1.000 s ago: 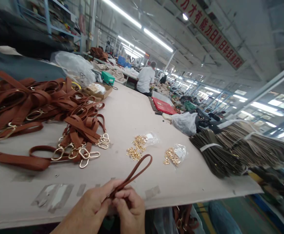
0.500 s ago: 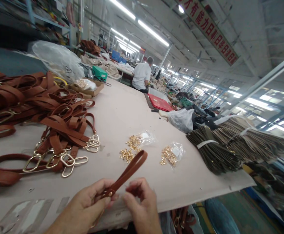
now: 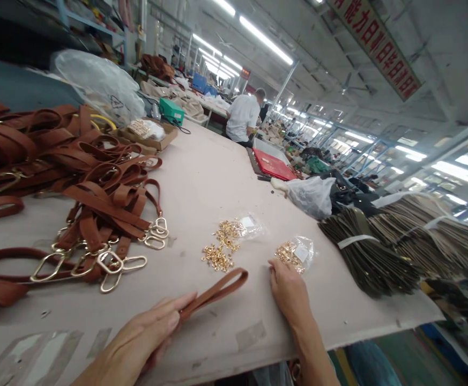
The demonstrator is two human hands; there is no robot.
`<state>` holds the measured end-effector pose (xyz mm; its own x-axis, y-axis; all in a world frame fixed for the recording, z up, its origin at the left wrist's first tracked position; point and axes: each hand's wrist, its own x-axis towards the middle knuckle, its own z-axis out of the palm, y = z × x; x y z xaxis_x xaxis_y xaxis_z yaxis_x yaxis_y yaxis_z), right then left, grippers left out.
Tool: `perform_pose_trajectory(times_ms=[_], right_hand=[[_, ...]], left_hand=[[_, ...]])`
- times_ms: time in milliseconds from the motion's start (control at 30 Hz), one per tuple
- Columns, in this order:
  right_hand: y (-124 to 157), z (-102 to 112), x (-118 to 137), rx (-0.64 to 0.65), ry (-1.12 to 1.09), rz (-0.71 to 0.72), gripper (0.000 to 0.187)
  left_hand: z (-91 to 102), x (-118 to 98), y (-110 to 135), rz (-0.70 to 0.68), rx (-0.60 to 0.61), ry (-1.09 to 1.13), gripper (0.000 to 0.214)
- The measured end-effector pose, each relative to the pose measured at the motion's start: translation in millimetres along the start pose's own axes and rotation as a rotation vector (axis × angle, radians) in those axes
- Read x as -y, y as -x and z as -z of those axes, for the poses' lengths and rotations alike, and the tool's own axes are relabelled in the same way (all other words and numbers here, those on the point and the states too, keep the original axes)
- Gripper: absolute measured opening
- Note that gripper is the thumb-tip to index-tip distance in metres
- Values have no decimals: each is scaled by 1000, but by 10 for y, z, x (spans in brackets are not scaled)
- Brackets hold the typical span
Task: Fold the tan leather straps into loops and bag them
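My left hand [image 3: 147, 335] pinches the near end of a folded brown leather strap loop [image 3: 217, 290] that lies on the pale table [image 3: 201, 187]. My right hand [image 3: 288, 289] reaches forward over the table, fingertips at a small clear bag of gold metal fittings [image 3: 292, 252]; whether the fingers grip a piece is hidden. A second bag with spilled gold fittings [image 3: 225, 244] lies just left of it.
A large heap of brown straps with gold rings [image 3: 76, 182] covers the left of the table. Bundled olive strips [image 3: 374, 252] lie at the right edge. Farther back are a cardboard box [image 3: 147, 134], plastic bags, a red tray [image 3: 272, 166] and a seated person in white [image 3: 242, 118].
My right hand let go of the strap end and moved forward and right to the bag of fittings. My left hand keeps the strap, now lowered onto the table.
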<state>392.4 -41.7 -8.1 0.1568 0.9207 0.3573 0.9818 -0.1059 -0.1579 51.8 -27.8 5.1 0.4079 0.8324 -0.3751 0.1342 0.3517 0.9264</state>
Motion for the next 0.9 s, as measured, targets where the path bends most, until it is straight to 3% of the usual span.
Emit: perform_pose_trajectory(times_ms=[133,233,300,433,600,733,900], right_hand=[[3,-32,-54,-35,-74,-19,23],[94,-6,79,-107,-155,-95,24],[199,54,328,-134,-364,-218,29],[456,153,1056,-76,-966,-455,32],[709,37,1654,-67,-1150,-318,15],[817,-46,1801,-155,-1122,-263,10],[871,14,1925,-281,-980,-146,5]], left_hand=[[-13,-76,24,-37,96,31,45],[-47,-73,0,-68,137,163,35],[-73,-58,-22,-54,112,212,26],[-113,-28,-26,-91,92,192,20],[-118,-13,70,-189,61,59,20],[-102,-53,164,-323,-16,-103,18],[-90,-105,239,-396,-45,-178,19]])
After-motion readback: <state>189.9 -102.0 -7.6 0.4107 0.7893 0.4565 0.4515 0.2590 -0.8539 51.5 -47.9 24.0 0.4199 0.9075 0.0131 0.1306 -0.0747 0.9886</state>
